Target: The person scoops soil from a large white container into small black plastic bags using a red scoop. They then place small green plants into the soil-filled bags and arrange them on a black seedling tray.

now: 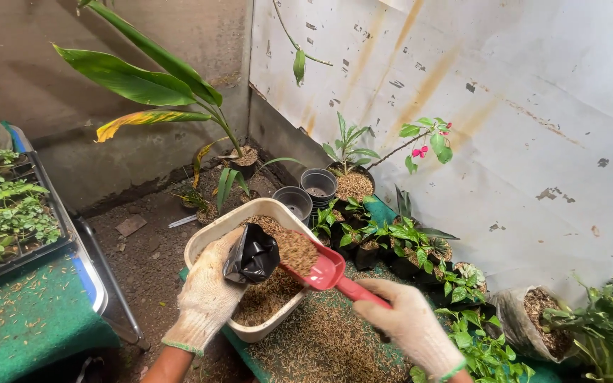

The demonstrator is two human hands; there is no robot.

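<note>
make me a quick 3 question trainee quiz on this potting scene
1. True or false: the right hand holds a red scoop heaped with husk mix.
2. What does the left hand hold? A) black grow bag B) grey pot C) trowel
3. Over which container are the scoop and black grow bag held?

Key
1. True
2. A
3. The cream tub, partly filled with husk mix.

**Stained corner walls over a dirt floor**

A bare grey wall point(30, 64) meets a white, rust-streaked, flaking wall point(505, 106) at the corner. The dark dirt floor point(143, 248) lies below in soft, even daylight. Green matting point(23, 319) covers the surface at left.
</note>
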